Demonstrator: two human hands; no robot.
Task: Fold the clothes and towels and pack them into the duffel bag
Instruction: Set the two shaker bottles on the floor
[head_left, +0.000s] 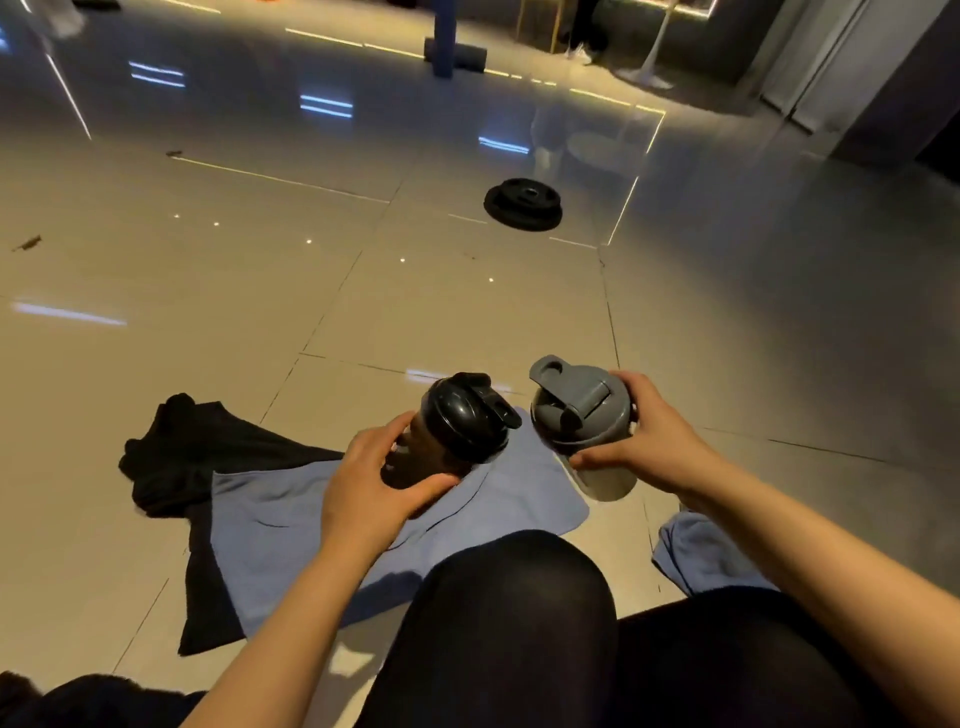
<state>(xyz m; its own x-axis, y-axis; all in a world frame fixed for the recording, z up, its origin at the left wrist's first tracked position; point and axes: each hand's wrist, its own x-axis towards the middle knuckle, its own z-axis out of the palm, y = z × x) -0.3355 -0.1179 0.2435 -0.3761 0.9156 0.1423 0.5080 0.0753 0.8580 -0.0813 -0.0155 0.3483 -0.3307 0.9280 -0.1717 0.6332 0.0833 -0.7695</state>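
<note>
My left hand (376, 480) grips a dark shaker bottle with a black lid (462, 415), held above a blue towel (291, 525) spread on the floor. My right hand (644, 441) grips a grey shaker bottle (576, 410) with its flip cap up, just right of the towel. A black garment (192, 452) lies crumpled at the towel's left, partly under it. A second blue towel (701, 556) is bunched on the floor at the right, partly hidden by my right forearm. No duffel bag is in view.
My knee in black leggings (514, 613) fills the bottom centre. A black weight plate (523, 202) lies on the glossy tile floor farther out. A blue post with a dark base (447, 47) stands at the far end. Dark fabric (78, 696) sits at bottom left.
</note>
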